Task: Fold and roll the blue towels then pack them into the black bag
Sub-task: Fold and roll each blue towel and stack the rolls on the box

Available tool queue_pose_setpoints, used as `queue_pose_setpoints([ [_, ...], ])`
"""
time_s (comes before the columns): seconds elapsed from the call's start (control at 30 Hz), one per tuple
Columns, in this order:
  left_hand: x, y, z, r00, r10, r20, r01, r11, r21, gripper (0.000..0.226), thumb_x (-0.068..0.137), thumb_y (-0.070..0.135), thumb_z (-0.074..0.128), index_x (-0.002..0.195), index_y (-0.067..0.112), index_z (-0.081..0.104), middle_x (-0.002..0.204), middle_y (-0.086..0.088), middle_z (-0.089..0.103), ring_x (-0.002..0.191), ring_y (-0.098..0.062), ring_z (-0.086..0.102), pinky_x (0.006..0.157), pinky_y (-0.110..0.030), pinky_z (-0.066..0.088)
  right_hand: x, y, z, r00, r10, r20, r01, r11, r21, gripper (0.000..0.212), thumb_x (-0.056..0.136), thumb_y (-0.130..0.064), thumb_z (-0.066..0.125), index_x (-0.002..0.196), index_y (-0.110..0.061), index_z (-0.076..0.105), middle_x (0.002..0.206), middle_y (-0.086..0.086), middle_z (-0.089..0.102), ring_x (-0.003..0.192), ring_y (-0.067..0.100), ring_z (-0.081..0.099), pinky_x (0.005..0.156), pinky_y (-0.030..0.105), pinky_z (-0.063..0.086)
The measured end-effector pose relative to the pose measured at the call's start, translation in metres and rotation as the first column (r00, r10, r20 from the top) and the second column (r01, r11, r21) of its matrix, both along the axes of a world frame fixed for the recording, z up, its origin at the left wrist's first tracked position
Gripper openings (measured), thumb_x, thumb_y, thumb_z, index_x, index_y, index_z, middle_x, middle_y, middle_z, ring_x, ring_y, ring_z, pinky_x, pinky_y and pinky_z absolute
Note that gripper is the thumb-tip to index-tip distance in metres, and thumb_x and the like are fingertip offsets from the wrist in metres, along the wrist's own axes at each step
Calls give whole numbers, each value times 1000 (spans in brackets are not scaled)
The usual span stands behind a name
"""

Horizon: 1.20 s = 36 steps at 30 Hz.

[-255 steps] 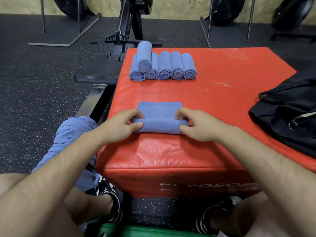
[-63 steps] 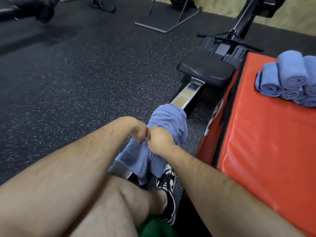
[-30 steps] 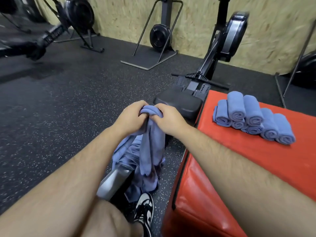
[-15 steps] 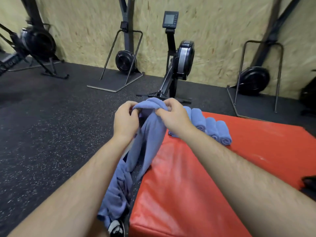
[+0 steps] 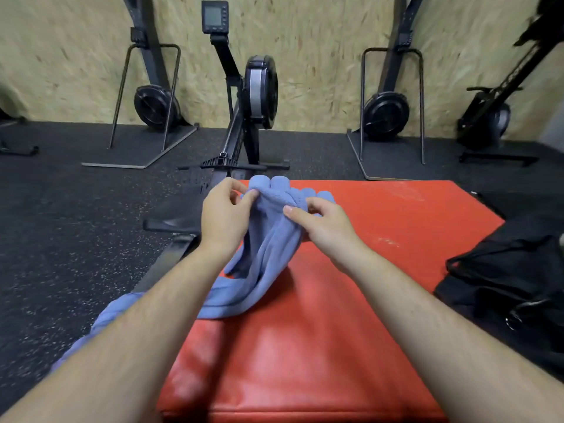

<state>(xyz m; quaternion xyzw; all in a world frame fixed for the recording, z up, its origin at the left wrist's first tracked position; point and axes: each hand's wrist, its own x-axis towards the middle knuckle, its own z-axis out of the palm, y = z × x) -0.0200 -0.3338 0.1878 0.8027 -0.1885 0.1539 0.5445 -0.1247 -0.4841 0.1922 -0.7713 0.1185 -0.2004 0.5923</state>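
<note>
Shifted rightward since half a second ago: loose blue towel (image 5: 268, 248), now draped down onto the red box (image 5: 381, 270) rather than hanging beside its left edge. Pinched at the top edge between thumb and fingers of left hand (image 5: 224, 215) and of right hand (image 5: 323, 227). Trails off the near-left corner at the lower end. Partly hidden behind the raised cloth: rolled towels (image 5: 323, 195) at the far edge. Located at the box's right edge: black bag (image 5: 512, 285).

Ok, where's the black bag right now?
In the head view the black bag lies at the far right, at the right edge of the red pad, to the right of the right hand that holds the blue towel.
</note>
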Motion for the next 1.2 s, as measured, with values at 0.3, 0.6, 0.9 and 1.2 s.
queue_pose_setpoints([
  [0.3, -15, -43, -34, 601, -508, -618, 317, 860, -399, 44, 97, 45, 60, 105, 2, 72, 105, -17, 75, 97, -27, 72, 89, -40, 54, -10, -12, -31, 995, 85, -60, -70, 973, 220, 39, 82, -29, 69, 93, 8, 62, 84, 15, 60, 82, 21, 57, 70, 40, 49],
  [0.6, -5, -43, -31, 729, -430, -533, 219, 884, -414, 12, 94, 16, 64, 84, 9, 62, 79, -9, 65, 76, -22, 57, 69, -35, 47, -2, -25, -39, 996, -51, -78, 68, 971, 229, 16, 94, -15, 64, 79, -15, 59, 72, 0, 58, 62, 7, 55, 57, 21, 48],
  [0.9, -11, -34, -49, 766, -430, -478, 283, 893, -349, 12, 90, 19, 72, 99, 15, 65, 79, 4, 69, 79, -13, 63, 74, -30, 45, 4, -23, -50, 993, -84, -86, 80, 996, -51, 46, 71, -60, 77, 70, -18, 59, 58, -10, 58, 54, 5, 52, 60, 23, 45],
  [1.2, 8, -22, -37, 655, -549, -520, 231, 800, -554, 18, 94, 20, 64, 108, 14, 72, 96, -4, 71, 80, -16, 64, 67, -27, 49, 22, -25, -49, 971, -232, -63, 204, 933, -296, 28, 86, -12, 55, 62, -10, 41, 56, -4, 33, 50, 10, 27, 45, 23, 25],
])
